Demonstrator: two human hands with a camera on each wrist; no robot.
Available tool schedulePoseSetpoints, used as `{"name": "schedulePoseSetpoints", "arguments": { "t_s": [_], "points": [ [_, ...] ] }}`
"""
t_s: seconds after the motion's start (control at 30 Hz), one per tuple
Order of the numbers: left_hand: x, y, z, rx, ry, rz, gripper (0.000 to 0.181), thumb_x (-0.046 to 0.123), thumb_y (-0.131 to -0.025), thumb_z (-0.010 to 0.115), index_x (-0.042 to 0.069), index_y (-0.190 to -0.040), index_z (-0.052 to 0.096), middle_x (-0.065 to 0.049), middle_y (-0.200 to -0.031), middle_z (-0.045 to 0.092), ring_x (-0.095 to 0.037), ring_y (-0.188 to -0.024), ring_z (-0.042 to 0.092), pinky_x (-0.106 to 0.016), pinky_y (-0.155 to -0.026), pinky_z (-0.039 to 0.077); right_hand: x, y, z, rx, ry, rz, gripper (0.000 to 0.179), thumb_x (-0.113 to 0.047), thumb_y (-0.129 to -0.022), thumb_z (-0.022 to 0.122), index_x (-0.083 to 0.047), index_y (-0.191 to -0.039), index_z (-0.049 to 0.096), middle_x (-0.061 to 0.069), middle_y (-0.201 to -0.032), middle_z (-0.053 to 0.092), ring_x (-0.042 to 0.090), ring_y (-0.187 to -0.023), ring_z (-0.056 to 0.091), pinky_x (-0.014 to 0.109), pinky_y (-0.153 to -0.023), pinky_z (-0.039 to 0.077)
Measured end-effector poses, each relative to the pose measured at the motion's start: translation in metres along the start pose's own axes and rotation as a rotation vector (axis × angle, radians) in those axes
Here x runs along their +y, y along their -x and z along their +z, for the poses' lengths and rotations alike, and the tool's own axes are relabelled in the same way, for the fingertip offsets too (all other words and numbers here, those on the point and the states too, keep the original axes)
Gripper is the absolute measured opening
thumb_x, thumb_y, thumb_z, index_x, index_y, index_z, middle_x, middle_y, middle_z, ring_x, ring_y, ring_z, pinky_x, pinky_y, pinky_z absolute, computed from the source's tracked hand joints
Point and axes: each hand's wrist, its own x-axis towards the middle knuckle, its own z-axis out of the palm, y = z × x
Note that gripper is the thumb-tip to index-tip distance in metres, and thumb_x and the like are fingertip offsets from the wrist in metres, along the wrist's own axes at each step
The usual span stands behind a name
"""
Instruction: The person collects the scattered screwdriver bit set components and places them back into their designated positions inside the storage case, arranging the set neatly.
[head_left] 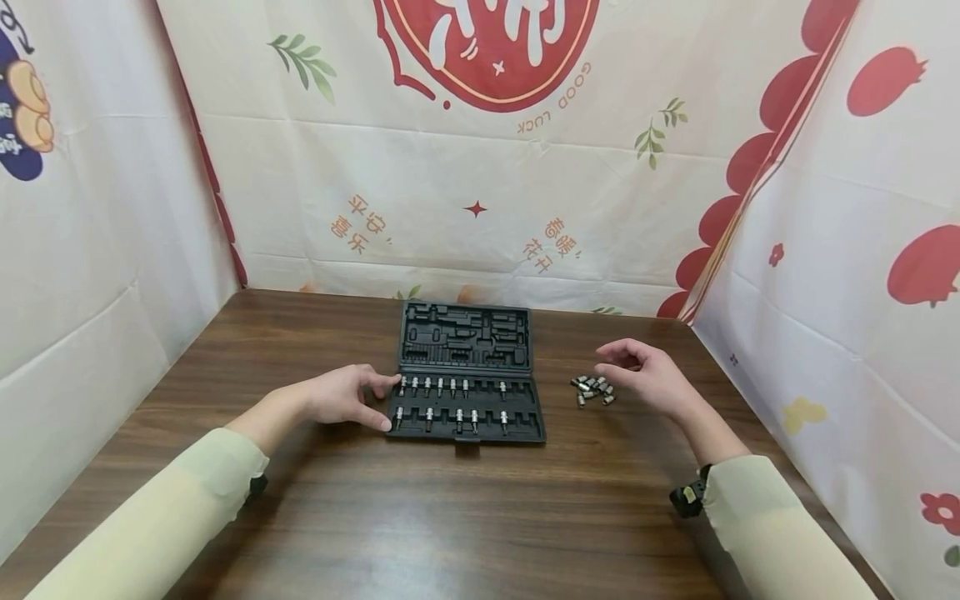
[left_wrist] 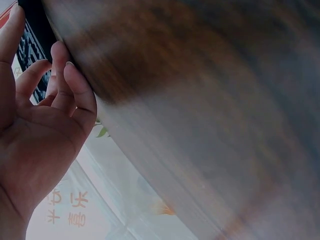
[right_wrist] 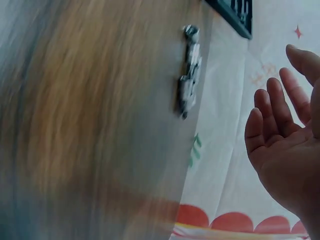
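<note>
Since the case (head_left: pixel 486 403) probably wants steadying, the spread left grip (head_left: pixel 351 396) touches its left edge; the parted, empty right grip (head_left: pixel 647 375) hovers near sockets (head_left: pixel 590 387) right of it.

Back cloth (head_left: pixel 450 150): small curved lettering (head_left: pixel 534 123) beside the red round emblem (head_left: pixel 498 92) reads "GOOD LUCK". Large white characters (head_left: pixel 513 29) on that emblem are cut off by the frame's upper edge; not legible. Orange characters (head_left: pixel 358 223) lower left read "平安喜乐", repeated in the left wrist view; a second orange group (head_left: pixel 551 246), lower right, reads "春暖花开". Left cloth (head_left: pixel 97 250): white characters on a dark blue patch (head_left: pixel 26 162), cropped, illegible.
</note>
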Motion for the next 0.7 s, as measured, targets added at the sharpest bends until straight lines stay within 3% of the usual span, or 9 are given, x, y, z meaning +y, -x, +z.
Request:
{"name": "schedulePoseSetpoints", "arguments": {
  "t_s": [0.27, 0.5, 0.7],
  "points": [
    [0.000, 0.000, 0.000, -0.005, 0.009, -0.003, 0.090, 0.040, -0.093, 0.091, 0.007, -0.165, 0.050, -0.013, -0.128, 0.063, -0.015, -0.094, 0.062, -0.034, -0.089, 0.052, 0.017, 0.003, -0.007, -0.027, 0.044, 0.053, 0.038, -0.034, -0.104, 0.079, -0.010, -0.133, 0.074, 0.011, -0.122, 0.074, 0.018, -0.106, 0.063, 0.025, -0.085, 0.054],
    [0.000, 0.000, 0.001, 0.004, -0.002, -0.002, 0.091, 0.040, -0.092, 0.092, 0.006, -0.165, 0.050, -0.012, -0.127, 0.065, -0.017, -0.097, 0.060, -0.033, -0.087, 0.051, 0.028, 0.005, -0.011, -0.089, 0.079, 0.061, 0.032, -0.025, -0.104, 0.078, -0.008, -0.132, 0.074, 0.012, -0.120, 0.074, 0.023, -0.106, 0.062, 0.028, -0.085, 0.053],
    [0.000, 0.000, 0.001, 0.009, -0.004, 0.001, 0.091, 0.040, -0.091, 0.092, 0.006, -0.165, 0.050, -0.012, -0.127, 0.065, -0.018, -0.098, 0.059, -0.033, -0.087, 0.050, 0.041, 0.006, -0.013, -0.165, 0.124, 0.069, 0.024, -0.022, -0.105, 0.076, -0.009, -0.125, 0.077, 0.010, -0.116, 0.074, 0.020, -0.103, 0.062, 0.032, -0.085, 0.053]
  ]
}}
